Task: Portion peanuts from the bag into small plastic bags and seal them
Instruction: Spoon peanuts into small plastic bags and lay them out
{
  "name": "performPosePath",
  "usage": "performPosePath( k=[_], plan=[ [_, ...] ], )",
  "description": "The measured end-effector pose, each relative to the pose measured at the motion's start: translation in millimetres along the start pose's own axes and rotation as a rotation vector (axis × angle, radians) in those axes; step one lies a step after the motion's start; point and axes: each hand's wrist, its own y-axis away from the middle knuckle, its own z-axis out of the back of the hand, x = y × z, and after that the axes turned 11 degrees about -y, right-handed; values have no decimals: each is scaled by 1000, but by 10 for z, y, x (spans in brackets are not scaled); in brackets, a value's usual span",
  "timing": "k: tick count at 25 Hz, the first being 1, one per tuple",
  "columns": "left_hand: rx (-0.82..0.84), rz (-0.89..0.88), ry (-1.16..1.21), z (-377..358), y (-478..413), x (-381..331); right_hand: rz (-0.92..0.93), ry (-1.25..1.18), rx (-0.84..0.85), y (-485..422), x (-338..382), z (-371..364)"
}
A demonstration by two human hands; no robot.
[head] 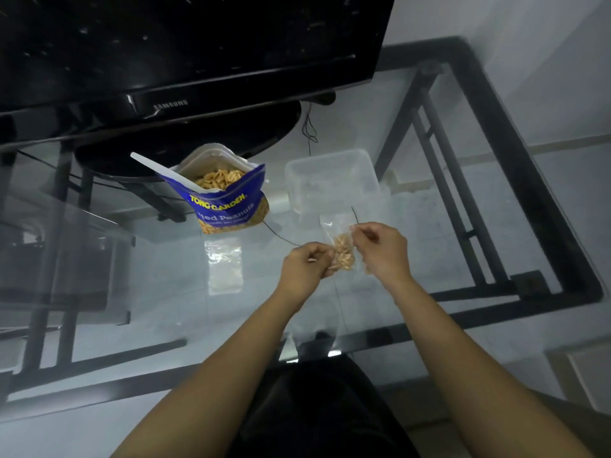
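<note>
Head view, frame centre: left hand [305, 264] and right hand [380, 247] both pinch a small clear peanut-filled plastic bag [344, 254] between them.

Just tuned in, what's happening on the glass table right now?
A person holds a small plastic bag partly filled with peanuts between the left hand and the right hand, fingers pinching near its top, apparently closing it. The blue peanut bag stands open with a white spoon inside. An empty small bag lies flat nearby, and a clear container sits behind.
</note>
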Motion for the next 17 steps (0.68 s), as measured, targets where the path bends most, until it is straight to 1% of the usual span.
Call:
performPosePath(
  k=[2, 4, 6, 9, 11, 12, 14, 15, 17],
  plan=[
    [-61, 24, -37, -154, -13, 48, -7, 86, 9, -30, -83, 16],
    [-118, 21, -129, -256, -36, 87, 15, 205, -5, -52, -134, 4],
    [-161, -14, -270, -315, -62, 134, 29, 318, -24, -89, -170, -19],
    [-209, -104, -482, -341, -76, 153, 23, 414, -31, -117, -151, -62],
    [-243, -129, -586, -293, -54, 136, 43, 458, -38, -107, -99, -82],
    [-271, -144, -595, -225, -39, 131, 70, 462, -43, -91, -73, -96],
    [-349, -218, -559, 18, -3, 145, 186, 449, -30, -32, -9, -173],
    [-389, -262, -552, 177, 7, 173, 266, 450, 2, 14, 15, -243],
    [-473, -322, -586, 555, 22, 286, 414, 468, 137, 142, 16, -481]
  ],
)
